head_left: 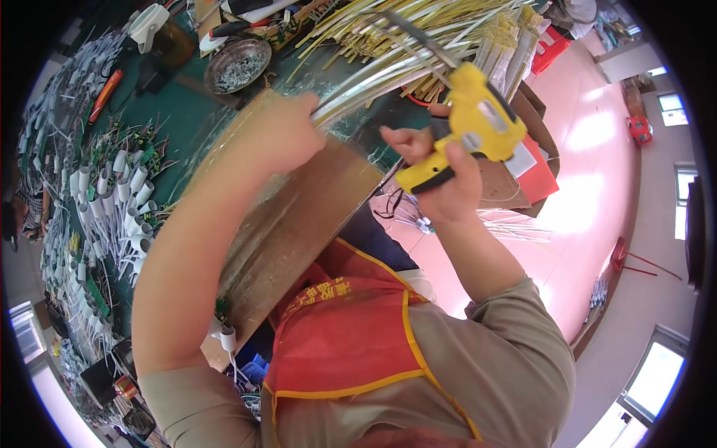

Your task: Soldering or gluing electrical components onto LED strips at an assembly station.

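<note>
Your hands work a yellow glue gun against a bundle of thin silvery strips over the green table.

Your right hand (448, 175) is closed round the grip of the yellow glue gun (478, 123), forefinger by the trigger; it looks light and rigid, best held by that grip, well clear of the nozzle, which I judge to be hot. Your left hand (287, 131) is clenched on the near end of the silvery strips (388, 75), which fan away to the far right; they look springy, thin and slippery, so pinch them together close to the gun. The nozzle tip is hidden behind the gun's body, and where it meets the strips cannot be made out. The brown board (299, 224) under your forearm is partly covered, and the white tubes (123, 194) at the left blur towards the rim.
</note>
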Motion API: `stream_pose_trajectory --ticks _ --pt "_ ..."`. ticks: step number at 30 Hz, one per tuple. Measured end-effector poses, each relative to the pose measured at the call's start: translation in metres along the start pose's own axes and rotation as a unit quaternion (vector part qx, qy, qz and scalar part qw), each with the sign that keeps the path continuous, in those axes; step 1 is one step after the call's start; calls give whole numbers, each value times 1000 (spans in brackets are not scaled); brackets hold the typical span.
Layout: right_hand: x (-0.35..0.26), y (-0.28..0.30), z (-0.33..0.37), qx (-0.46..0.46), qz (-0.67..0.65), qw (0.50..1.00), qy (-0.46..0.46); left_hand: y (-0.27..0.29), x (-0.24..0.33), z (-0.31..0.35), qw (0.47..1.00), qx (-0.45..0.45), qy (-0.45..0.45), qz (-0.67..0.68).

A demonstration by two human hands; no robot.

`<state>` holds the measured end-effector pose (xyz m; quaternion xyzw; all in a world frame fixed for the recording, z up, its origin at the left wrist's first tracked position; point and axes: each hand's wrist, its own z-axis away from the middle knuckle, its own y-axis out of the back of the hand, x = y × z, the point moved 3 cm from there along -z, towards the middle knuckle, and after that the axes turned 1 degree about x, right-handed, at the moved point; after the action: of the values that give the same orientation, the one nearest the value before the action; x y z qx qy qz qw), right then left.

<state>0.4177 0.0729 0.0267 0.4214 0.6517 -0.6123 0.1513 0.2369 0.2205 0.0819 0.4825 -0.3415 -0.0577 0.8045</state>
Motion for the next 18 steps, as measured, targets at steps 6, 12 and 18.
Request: stream_pose_trajectory --ticks 6,12,18 --pt "-21 24 27 -7 12 998 55 28 -7 4 990 -17 -5 138" --pt "9 55 94 59 22 987 -151 53 0 4 991 -34 -12 130" --pt "45 -13 63 175 141 918 -326 54 19 18 998 9 -8 55"
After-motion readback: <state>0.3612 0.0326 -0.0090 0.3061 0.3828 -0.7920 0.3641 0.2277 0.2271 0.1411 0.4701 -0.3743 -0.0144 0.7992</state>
